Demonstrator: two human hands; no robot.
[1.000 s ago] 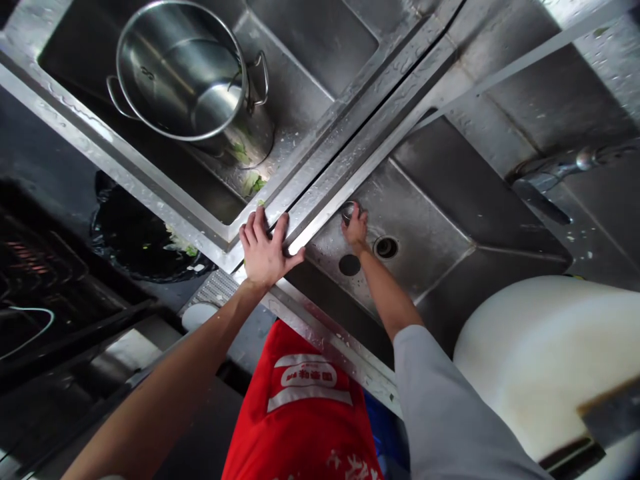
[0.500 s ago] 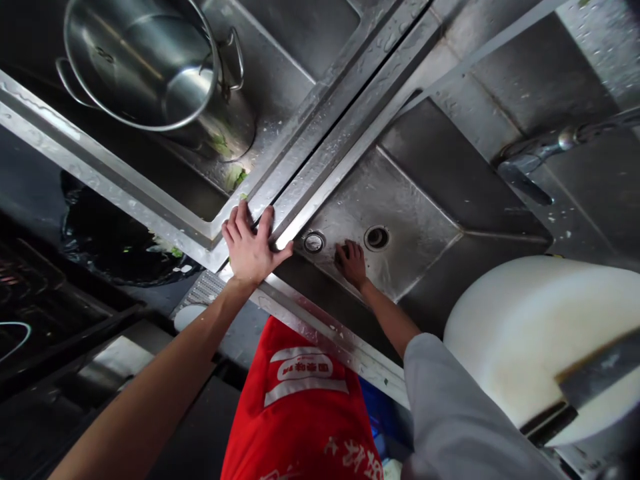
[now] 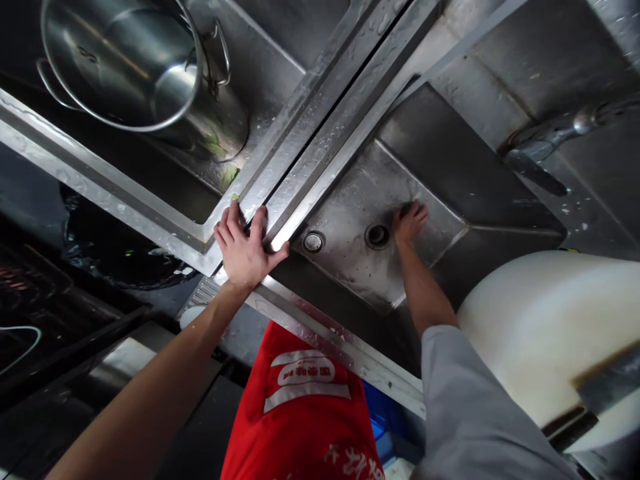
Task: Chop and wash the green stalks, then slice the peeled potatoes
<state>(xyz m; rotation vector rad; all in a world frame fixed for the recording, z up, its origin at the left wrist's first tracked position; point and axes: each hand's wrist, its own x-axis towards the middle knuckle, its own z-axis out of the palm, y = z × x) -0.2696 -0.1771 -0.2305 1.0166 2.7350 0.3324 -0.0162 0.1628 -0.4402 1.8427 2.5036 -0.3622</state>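
Note:
My left hand (image 3: 245,250) rests on the metal rim between two sinks, its fingers spread and holding nothing. Down in the right sink (image 3: 345,200), my right hand (image 3: 411,223) is at the sink floor, just beyond the open drain hole (image 3: 377,236). Something dark shows at its fingertips, too small and blurred to name. A round metal drain fitting (image 3: 313,242) lies left of the hole. Small dark specks dot the sink floor.
A large steel pot (image 3: 123,63) stands in the left sink beside green leaf scraps (image 3: 229,176). A faucet (image 3: 537,167) juts over the right sink. At the right, a round white board (image 3: 545,320) carries a cleaver (image 3: 613,380). A black bag (image 3: 110,233) hangs lower left.
My right hand has moved from between the two drain fittings to the far right side of the drain hole. My left hand remains on the rim. The view has shifted slightly.

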